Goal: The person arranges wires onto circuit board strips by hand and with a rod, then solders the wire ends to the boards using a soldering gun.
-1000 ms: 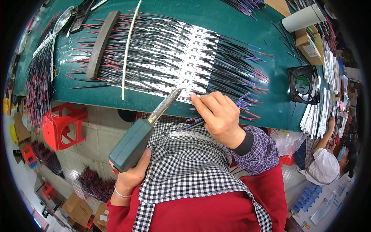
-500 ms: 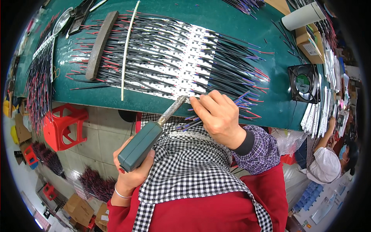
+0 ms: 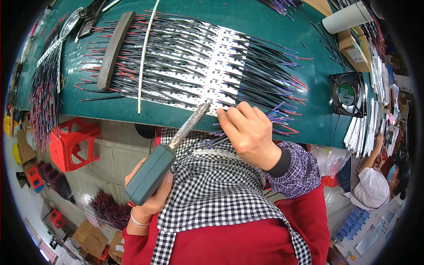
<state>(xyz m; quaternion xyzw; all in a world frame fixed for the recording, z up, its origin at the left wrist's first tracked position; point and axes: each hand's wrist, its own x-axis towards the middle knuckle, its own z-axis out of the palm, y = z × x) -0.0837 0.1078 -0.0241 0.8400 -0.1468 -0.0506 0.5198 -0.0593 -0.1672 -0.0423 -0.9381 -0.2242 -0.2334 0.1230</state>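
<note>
My left hand [image 3: 152, 194] is wrapped round the dark green handle of a soldering gun [image 3: 152, 172]. Its long metal tip points up and right, over the near end of a white board panel [image 3: 227, 48] with black marks. Just right of that tip, my right hand [image 3: 249, 134] has thumb and forefinger pinched at the panel's near edge. Loose wires [image 3: 216, 140] with blue and purple ends stick out from beneath this closed hand; its fingers hide the exact grip. Rows of black wires [image 3: 265, 70] with red and purple ends spread from both sides of the panel.
A grey bar [image 3: 115, 51] and a pale thin strip [image 3: 145, 57] lie across the wires. On the green table [image 3: 176, 117] stand a small black fan [image 3: 348, 95], a white cylinder [image 3: 346, 18] and a carton [image 3: 354, 51]. Left below is a red stool [image 3: 73, 143]; another person [image 3: 373, 187] sits at right.
The soldering gun's body has shifted down and left with my left hand. Its tip has moved slightly up and left, away from my right fingertips. My right hand has barely moved.
</note>
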